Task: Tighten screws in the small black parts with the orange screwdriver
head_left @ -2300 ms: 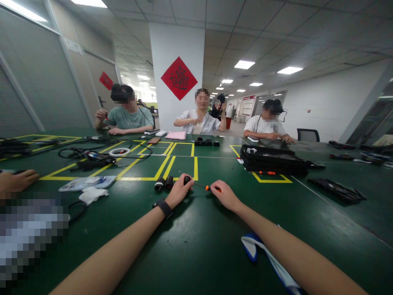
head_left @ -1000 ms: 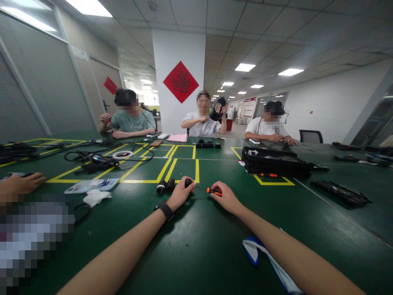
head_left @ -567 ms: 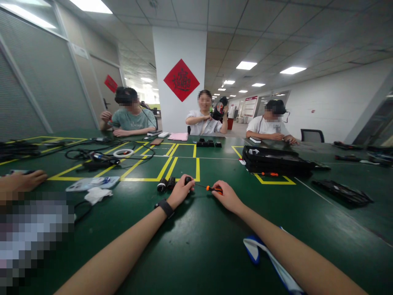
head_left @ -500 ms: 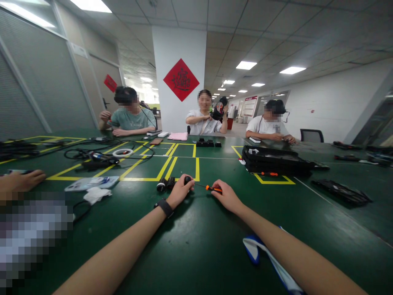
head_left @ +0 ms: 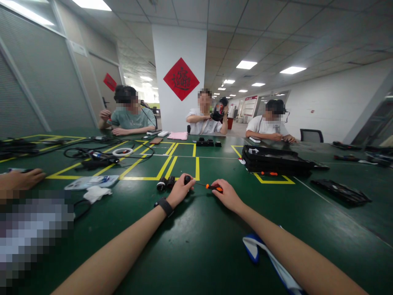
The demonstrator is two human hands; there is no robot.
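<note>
My left hand [head_left: 181, 191] is closed round a small black cylindrical part [head_left: 187, 179], whose dark end shows above the thumb. A screwdriver [head_left: 215, 188] with an orange and black handle is gripped in my right hand [head_left: 226, 194]. Its thin shaft points left, and the tip reaches the fingers of my left hand; whether it touches the black part is hidden. Just left of my left hand, two more black cylindrical parts, one with a white ring [head_left: 161, 184] and one beside it [head_left: 170, 182], rest on the green table [head_left: 196, 250].
Black trays [head_left: 276, 159] are stacked at right, near an orange tool [head_left: 269, 173] and a flat black panel [head_left: 340, 191]. Cables and a white ring [head_left: 122, 152] lie at left. A lanyard [head_left: 254, 249] passes under my right forearm. Another person's hand [head_left: 27, 179] is at far left; several people sit around.
Both hands keep practically the same place and hold. The view has shifted very slightly; nothing was picked up or let go.
</note>
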